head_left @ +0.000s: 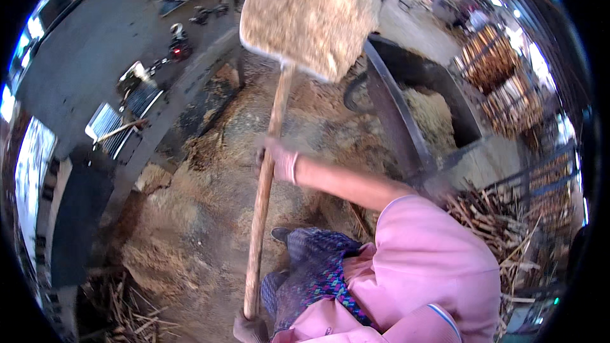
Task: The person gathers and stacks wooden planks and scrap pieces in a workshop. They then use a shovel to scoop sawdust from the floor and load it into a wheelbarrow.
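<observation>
A wide shovel, its flat blade heaped with pale brown sawdust-like material (308, 9), is raised at the top of the view. Its long wooden handle (259, 228) slants down toward me. My right hand (277, 161), in a pale glove, is closed around the middle of the handle, with the arm stretched out from a pink sleeve. At the lower end of the handle, my left hand (251, 328) is closed around the grip; its glove looks darker and it is partly cut off by the frame edge. The blade is slightly blurred.
Right of the blade stands a dark metal bin (397, 111) with a pale heap inside. Loose material (171, 235) covers the ground around my feet. Sticks (489, 216) are piled at right, others (136, 314) at lower left. Wood stacks (489, 57) stand beyond; a motorcycle (179, 44) is far left.
</observation>
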A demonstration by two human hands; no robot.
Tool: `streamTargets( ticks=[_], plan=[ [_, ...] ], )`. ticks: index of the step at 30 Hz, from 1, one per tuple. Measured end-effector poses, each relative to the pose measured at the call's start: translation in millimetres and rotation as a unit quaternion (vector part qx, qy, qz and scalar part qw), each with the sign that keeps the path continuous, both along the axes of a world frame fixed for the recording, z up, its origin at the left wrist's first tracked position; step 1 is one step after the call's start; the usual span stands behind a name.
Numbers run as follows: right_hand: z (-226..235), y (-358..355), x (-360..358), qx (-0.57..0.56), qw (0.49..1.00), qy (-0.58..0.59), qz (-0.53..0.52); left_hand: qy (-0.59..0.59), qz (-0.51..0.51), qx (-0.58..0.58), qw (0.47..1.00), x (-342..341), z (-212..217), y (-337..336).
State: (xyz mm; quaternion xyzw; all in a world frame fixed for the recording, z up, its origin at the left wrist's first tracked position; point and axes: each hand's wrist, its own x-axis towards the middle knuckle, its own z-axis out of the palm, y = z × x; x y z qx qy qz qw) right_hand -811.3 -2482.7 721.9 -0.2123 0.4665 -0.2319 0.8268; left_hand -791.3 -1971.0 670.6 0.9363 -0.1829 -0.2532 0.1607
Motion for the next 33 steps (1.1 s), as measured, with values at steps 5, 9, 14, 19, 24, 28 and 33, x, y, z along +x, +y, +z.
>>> streamTargets(
  ticks=[5,9,14,19,24,28,33],
  plan=[
    [103.7,-87.3,-83.4,-0.126,0.974,-0.088,-0.167,-0.262,-0.106,-0.163,0.945,14.4,58.1,-151.3],
    [93.9,-119.5,-143.6,-0.179,0.942,-0.075,-0.275,-0.429,-0.238,-0.149,0.858,10.3,81.8,-233.2],
    [71.2,-123.6,-199.6,-0.179,0.909,-0.13,-0.353,-0.427,-0.334,-0.199,0.816,-5.7,95.9,-282.0],
    [0.5,-101.2,-258.0,-0.091,0.843,-0.461,-0.262,-0.35,-0.391,-0.125,0.842,-6.1,70.1,-294.8],
    [-42.0,-90.0,-264.9,-0.141,0.909,-0.282,-0.273,-0.304,-0.371,-0.011,0.878,6.0,9.4,-295.2],
    [-45.0,-53.0,-241.1,-0.1,0.971,0.0,-0.217,0.014,-0.321,0.008,0.947,15.6,-34.9,-256.8],
    [9.9,35.9,-148.2,-0.073,0.992,0.087,-0.05,0.188,-0.245,-0.026,0.951,25.0,-80.6,-128.7]
  ],
)
